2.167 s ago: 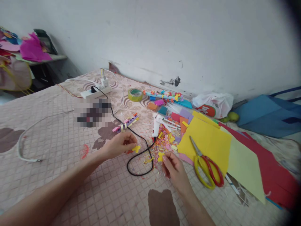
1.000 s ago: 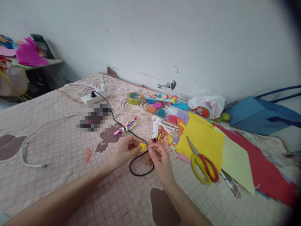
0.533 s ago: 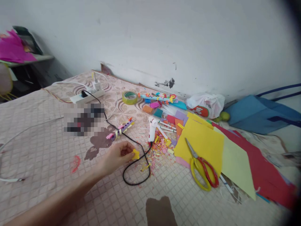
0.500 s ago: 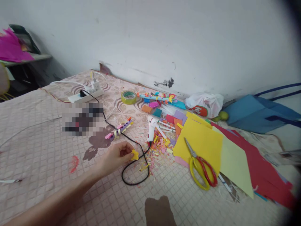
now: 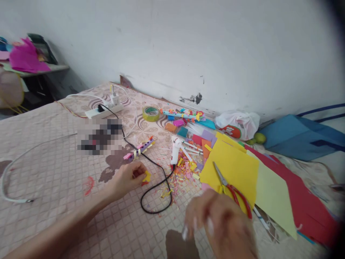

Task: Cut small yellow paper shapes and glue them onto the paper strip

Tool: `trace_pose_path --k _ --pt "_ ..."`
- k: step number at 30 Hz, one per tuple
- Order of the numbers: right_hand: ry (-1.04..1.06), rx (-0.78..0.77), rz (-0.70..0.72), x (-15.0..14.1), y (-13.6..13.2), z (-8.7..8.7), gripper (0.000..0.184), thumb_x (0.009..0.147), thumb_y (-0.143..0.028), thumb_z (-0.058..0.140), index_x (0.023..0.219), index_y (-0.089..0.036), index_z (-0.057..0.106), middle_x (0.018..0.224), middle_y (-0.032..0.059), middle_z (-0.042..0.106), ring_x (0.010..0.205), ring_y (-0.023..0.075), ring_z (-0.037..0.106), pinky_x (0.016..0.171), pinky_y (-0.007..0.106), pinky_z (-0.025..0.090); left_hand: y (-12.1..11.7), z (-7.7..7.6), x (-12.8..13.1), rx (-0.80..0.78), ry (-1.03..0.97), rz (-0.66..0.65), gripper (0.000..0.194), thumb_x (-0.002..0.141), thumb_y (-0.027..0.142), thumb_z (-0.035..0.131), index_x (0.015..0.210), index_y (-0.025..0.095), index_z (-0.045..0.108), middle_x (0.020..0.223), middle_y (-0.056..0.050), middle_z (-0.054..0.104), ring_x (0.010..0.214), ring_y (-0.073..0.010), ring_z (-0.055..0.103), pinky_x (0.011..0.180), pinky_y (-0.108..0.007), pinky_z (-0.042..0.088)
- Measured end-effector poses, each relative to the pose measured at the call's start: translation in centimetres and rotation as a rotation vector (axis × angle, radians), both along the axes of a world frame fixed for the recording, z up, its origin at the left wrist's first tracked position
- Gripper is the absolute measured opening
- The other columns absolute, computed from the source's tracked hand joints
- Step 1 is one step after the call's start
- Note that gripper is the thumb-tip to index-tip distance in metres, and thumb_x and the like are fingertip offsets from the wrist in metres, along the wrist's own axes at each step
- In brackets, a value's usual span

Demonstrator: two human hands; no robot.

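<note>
Between the thumb and fingers of my left hand [image 5: 128, 178] is a small yellow flower cutout [image 5: 147, 176], pinched just above the cloth. Just beyond that hand lies a purple decorated stick [image 5: 142, 148] with pale bands and a pink tip. My right hand [image 5: 215, 217] is smeared by motion at the lower right, its fingers bent and pointing down. It partly covers the scissors [image 5: 235, 194] with red and yellow handles. A white glue gun [image 5: 175, 151] stands on its wire stand among paper scraps [image 5: 185, 167], its black cord [image 5: 141, 201] looping toward me.
Yellow sheets [image 5: 234, 169], pale green and red sheets lie at the right. Behind are a roll of tape [image 5: 151, 113], a light blue decorated stick [image 5: 178, 114] and a plastic bag [image 5: 238, 124]. A power strip [image 5: 105, 110] and a blurred-out patch are at the left.
My hands came together at the yellow flower cutout, then my right hand left view and has come back at the lower right. My left hand has drawn slightly left with the cutout.
</note>
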State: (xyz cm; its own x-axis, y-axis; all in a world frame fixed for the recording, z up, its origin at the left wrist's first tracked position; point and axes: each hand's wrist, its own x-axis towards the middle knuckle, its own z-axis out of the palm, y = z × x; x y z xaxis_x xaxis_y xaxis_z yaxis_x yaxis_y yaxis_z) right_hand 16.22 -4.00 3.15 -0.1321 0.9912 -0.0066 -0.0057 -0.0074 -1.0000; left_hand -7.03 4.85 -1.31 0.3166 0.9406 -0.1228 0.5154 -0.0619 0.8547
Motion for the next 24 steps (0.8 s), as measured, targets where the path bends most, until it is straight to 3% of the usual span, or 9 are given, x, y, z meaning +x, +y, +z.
trace_pose_path --k 2,5,8,12,18,24 --pt "0.114 0.1 -0.016 -0.3 1.8 -0.2 0.038 0.088 -0.051 0.037 0.066 -0.024 0.054 0.066 0.0043 0.055 0.059 0.0185 0.055 0.053 0.034 0.046 -0.2 0.0 -0.5 0.104 0.106 0.004 0.011 0.077 0.025 0.052 0.076 0.017 0.059 0.066 0.0 0.062 0.056 -0.0117 0.055 0.051 -0.021 0.039" --pt "0.171 0.162 -0.024 -0.6 3.7 -2.0 0.027 0.091 -0.033 0.042 0.07 -0.02 0.054 0.071 0.003 0.055 0.063 0.0147 0.055 0.057 0.029 0.044 -0.3 0.1 -1.7 0.26 0.173 0.063 0.012 0.08 0.025 0.05 0.08 0.018 0.059 0.072 0.0 0.062 0.058 -0.0109 0.054 0.054 -0.022 0.039" --pt "0.159 0.159 -0.03 -0.4 4.5 -3.8 0.025 0.092 -0.03 0.042 0.071 -0.019 0.052 0.072 0.0022 0.055 0.063 0.0133 0.054 0.056 0.027 0.042 0.1 0.3 -3.2 0.388 0.21 0.182 0.011 0.081 0.025 0.05 0.082 0.019 0.058 0.071 0.0 0.061 0.058 -0.0107 0.052 0.055 -0.022 0.04" --pt "0.112 0.163 -0.057 0.0 4.5 -4.5 0.026 0.092 -0.029 0.042 0.071 -0.019 0.052 0.069 0.0012 0.054 0.061 0.0129 0.053 0.054 0.026 0.04 1.6 1.0 -4.6 0.49 0.303 0.243 0.009 0.08 0.024 0.051 0.082 0.02 0.058 0.073 0.0 0.061 0.067 -0.0134 0.054 0.06 -0.024 0.04" --pt "0.076 0.162 -0.068 0.1 4.6 -4.6 0.027 0.092 -0.029 0.042 0.069 -0.019 0.053 0.069 0.0014 0.055 0.064 0.0133 0.053 0.054 0.025 0.039 3.8 1.6 -3.2 0.597 0.489 0.133 0.01 0.078 0.023 0.052 0.087 0.018 0.054 0.088 -0.006 0.061 0.085 -0.0203 0.054 0.075 -0.032 0.041" --pt "0.054 0.171 -0.069 0.1 4.6 -4.3 0.028 0.093 -0.029 0.041 0.069 -0.019 0.052 0.067 0.0004 0.056 0.058 0.0121 0.052 0.057 0.026 0.041 4.6 0.9 -1.6 0.522 0.668 0.091 0.015 0.076 0.018 0.047 0.091 0.018 0.048 0.087 -0.006 0.061 0.086 -0.0229 0.054 0.075 -0.035 0.039"
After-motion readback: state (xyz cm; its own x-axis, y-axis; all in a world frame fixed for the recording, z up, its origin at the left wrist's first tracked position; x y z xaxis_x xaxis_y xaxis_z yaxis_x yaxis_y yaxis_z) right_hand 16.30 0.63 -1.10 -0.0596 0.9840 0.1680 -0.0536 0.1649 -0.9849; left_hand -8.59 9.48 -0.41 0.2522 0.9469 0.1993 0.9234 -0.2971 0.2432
